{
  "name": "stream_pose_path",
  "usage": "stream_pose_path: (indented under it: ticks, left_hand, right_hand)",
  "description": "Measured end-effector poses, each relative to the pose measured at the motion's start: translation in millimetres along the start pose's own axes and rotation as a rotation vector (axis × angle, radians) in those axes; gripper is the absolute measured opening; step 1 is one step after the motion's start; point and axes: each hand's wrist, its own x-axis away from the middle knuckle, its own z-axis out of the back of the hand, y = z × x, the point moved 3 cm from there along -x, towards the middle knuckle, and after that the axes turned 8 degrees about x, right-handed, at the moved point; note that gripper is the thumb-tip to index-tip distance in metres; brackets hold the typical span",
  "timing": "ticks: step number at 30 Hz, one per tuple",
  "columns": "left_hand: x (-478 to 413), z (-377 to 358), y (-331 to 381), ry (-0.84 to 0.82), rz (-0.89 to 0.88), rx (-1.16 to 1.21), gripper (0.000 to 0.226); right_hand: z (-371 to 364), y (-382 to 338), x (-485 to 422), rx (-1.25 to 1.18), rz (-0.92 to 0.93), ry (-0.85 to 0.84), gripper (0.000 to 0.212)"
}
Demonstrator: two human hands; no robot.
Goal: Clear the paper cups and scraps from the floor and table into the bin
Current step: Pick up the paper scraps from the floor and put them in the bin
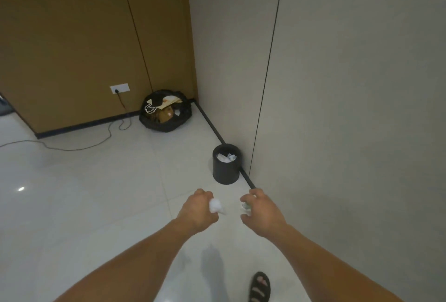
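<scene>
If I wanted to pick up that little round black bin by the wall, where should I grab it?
Probably by the top rim of the small round black bin, reaching from above on its left, room-facing side. It stands upright with an open top, and the grey wall stands close on its right side.

- Left hand (198, 210) grips a white scrap (216, 206); the fingers hide most of it.
- Right hand (261, 210) holds a small item (245, 206), blurred: cup or scrap cannot be told.
- Bin (225, 169), 12 o'clock of the hands: white contents too small to identify.
- Black bag (165, 111), 11 o'clock: contents partly hidden by its rim.
- Sandalled foot (259, 287), 6 o'clock: cut by the bottom edge.
- Cable (72, 148) runs off the left edge at 9 o'clock.
</scene>
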Motion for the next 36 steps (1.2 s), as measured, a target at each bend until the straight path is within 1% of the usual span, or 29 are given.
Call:
stream_pose_path:
  ticks: [9, 12, 16, 20, 22, 25, 28, 31, 33, 36]
  left_hand:
    - [-197.0, 37.2, 40.2, 0.063, 0.061, 0.039, 0.03]
    - [-252.5, 39.0, 35.3, 0.026, 0.077, 0.068, 0.035]
    - [-349.5, 44.0, 19.2, 0.0, 0.081, 0.071, 0.038]
    - [-459.9, 43.9, -6.0, -0.097, 0.031, 0.074, 0.049]
    - [-517.2, 43.2, -21.6, -0.15, 0.034, 0.099, 0.052]
    - [-587.1, 34.6, -41.0, -0.229, 0.045, 0.105, 0.05]
    - [-644.4, 4.8, -65.9, -0.296, 0.042, 0.095, 0.047]
    - [-697.1, -49.4, -98.6, -0.323, 0.028, 0.126, 0.045]
    - [-733.2, -96.1, -123.7, -0.32, 0.0, 0.13, 0.044]
    - [-781.6, -166.3, -166.4, -0.312, 0.018, 0.156, 0.042]
  right_hand:
    - [82.3, 54.0, -207.2, 0.033, 0.083, -0.012, 0.05]
    - [87.6, 63.3, -261.0, 0.034, 0.083, -0.048, 0.049]
    - [80.4, 71.7, -348.3, 0.047, 0.075, -0.084, 0.052]
    - [62.1, 77.1, -446.6, 0.032, 0.012, -0.113, 0.053]
    - [50.3, 82.1, -495.1, 0.004, -0.031, -0.142, 0.057]
    - [28.1, 92.4, -557.2, -0.021, -0.079, -0.191, 0.062]
    - [-8.3, 108.7, -615.0, -0.047, -0.124, -0.233, 0.066]
    - [-65.0, 133.7, -673.1, -0.107, -0.133, -0.233, 0.06]
    - [-114.0, 157.1, -711.2, -0.082, -0.147, -0.225, 0.057]
    - [-196.2, 193.6, -759.6, -0.031, -0.123, -0.259, 0.058]
